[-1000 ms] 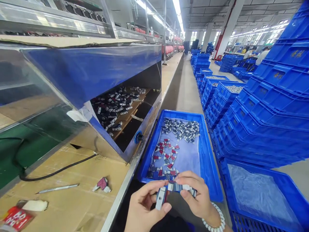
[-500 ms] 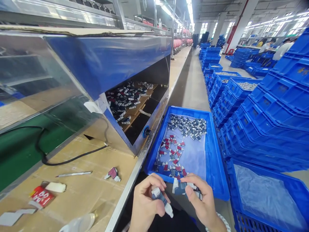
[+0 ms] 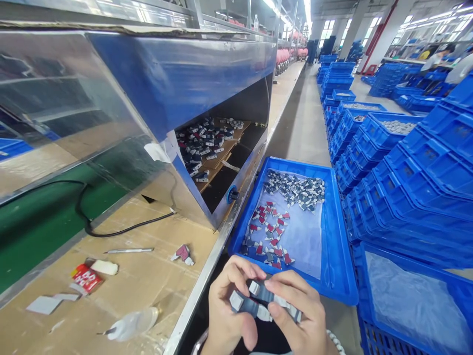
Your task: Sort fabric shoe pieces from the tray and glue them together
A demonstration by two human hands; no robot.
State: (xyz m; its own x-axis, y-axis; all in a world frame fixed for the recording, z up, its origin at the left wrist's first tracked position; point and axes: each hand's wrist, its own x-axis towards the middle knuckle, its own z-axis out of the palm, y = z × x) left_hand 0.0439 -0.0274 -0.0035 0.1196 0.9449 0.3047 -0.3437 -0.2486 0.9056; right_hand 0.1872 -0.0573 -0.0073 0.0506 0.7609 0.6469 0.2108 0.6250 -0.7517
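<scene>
My left hand [image 3: 231,305] and my right hand [image 3: 295,310] meet low in the view, just below the front rim of a blue plastic tray [image 3: 338,241]. Each hand pinches small dark blue parts with white ends [image 3: 260,294], and the fingers hide much of them. In the tray, on a pale plastic liner, lies a heap of dark parts with white ends [image 3: 295,190]. Below it are scattered parts with red marks [image 3: 268,234]. A beaded bracelet [image 3: 334,340] shows at my right wrist.
Left of my hands, a cardboard-covered bench [image 3: 140,281] holds a metal pick, a red packet and a glue bottle. Above it, an open blue-sided cabinet [image 3: 207,148] holds many parts. Stacked blue crates [image 3: 417,182] rise on the right, with people working far off.
My hands have come closer together, and the parts in them now touch. The whole view has shifted, moving the tray and cabinet up and to the right.
</scene>
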